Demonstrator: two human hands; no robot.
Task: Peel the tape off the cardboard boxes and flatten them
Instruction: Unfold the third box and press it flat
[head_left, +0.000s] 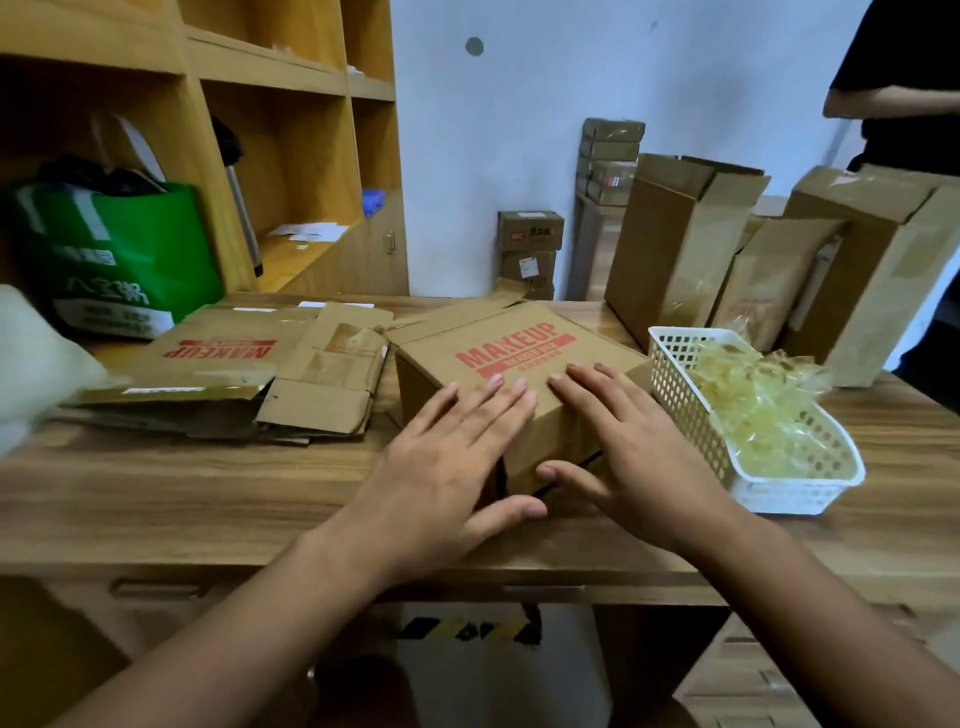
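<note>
Head view. Near the middle of the wooden table (182, 499), a brown MAKEUP box (511, 364), not yet flat, just right of a pile of flattened boxes (249, 374) and just left of a white basket (691, 415) full of peeled tape (753, 410) (yellowish, crumpled). Left hand (447, 462) released and spread, laid flat on the near-left part of the box top, thumb low by the near corner. Right hand (623, 447) likewise released, straight fingers on the top beside the red print, thumb against the near-right wall. Nothing gripped by either.

Risks, as a judgement only: pressing straight down while some seam is perhaps taped underneath (bottom hidden, cannot tell), likely to crumple the walls instead of folding them along the creases. Also possible: sliding over the smooth table into the basket, because of a push more forward than downward.

Direction: turned diagonally, one corner pointing at the person, red print rising from near-left to far-right. Top nearly square, so long axis hard to name; probably along the print line. Loose flap (447, 314) open at the far-left edge.
</note>
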